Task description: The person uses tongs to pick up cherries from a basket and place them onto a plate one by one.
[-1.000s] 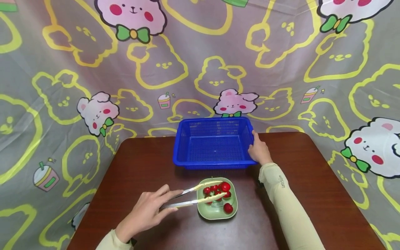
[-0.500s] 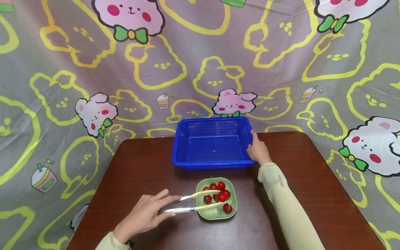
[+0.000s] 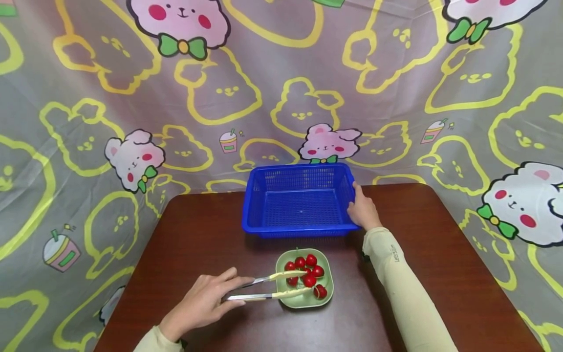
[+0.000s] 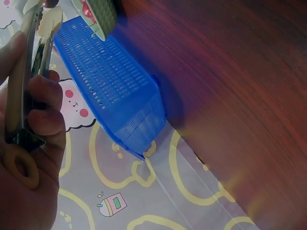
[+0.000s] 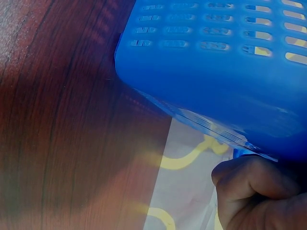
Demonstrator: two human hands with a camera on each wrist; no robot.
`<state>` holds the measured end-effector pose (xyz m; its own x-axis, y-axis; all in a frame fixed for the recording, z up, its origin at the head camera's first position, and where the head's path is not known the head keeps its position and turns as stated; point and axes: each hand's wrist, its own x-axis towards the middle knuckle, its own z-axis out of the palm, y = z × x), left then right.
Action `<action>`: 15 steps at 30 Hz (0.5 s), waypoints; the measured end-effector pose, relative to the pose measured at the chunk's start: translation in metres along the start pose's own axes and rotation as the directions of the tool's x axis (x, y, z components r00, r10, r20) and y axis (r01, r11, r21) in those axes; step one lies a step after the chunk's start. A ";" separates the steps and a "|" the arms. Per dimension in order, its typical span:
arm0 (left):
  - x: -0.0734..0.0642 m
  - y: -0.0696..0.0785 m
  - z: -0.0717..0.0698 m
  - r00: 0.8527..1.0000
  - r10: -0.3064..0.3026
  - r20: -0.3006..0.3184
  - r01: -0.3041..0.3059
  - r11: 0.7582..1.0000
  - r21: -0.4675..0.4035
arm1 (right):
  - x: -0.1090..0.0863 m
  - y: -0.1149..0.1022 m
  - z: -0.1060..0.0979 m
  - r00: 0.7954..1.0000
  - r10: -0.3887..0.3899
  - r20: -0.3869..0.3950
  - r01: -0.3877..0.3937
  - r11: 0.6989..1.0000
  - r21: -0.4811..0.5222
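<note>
In my left hand (image 3: 204,303) I hold a pair of tongs (image 3: 250,297), metal with cream-coloured tips, pointing right. Their arms are spread, and the tips reach over a pale green square dish (image 3: 303,302) near the table's front. Several small round red fruits, perhaps cherry tomatoes (image 3: 310,280), lie in the dish; one sits apart near its right front corner. The left wrist view shows fingers curled around the tongs (image 4: 21,86). Farther back, my right hand (image 3: 365,209) grips the right rim of a blue perforated basket (image 3: 301,231). From the right wrist, its fingers are partly hidden under the rim.
The brown table (image 3: 206,244) has rounded far corners. A grey cloth (image 3: 246,63) with cartoon figures hangs behind it and along both sides. The basket stands close to the cloth, with the dish just in front of it.
The tongs' tips have shifted toward the front and left over the dish. A red fruit between them has dropped back among the others. The right hand and basket stay put.
</note>
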<state>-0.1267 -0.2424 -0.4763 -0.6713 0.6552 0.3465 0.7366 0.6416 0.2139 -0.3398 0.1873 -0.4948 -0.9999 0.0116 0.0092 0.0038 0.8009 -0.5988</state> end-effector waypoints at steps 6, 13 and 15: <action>-0.001 -0.001 0.001 1.000 -0.004 0.020 0.004 1.000 0.007 | 0.000 -0.001 0.000 1.000 -0.007 -0.006 0.007 1.000 0.003; -0.002 -0.002 0.003 1.000 0.019 0.024 -0.020 0.999 0.032 | 0.000 -0.001 0.000 1.000 -0.008 -0.004 0.008 1.000 0.005; -0.002 -0.003 0.003 0.999 0.029 0.023 -0.030 0.999 0.046 | 0.000 0.000 0.000 1.000 -0.003 -0.003 0.003 1.000 0.005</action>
<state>-0.1276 -0.2441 -0.4807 -0.6516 0.6823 0.3315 0.7517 0.6394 0.1614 -0.3394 0.1871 -0.4944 -0.9999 0.0106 0.0132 0.0005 0.7978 -0.6029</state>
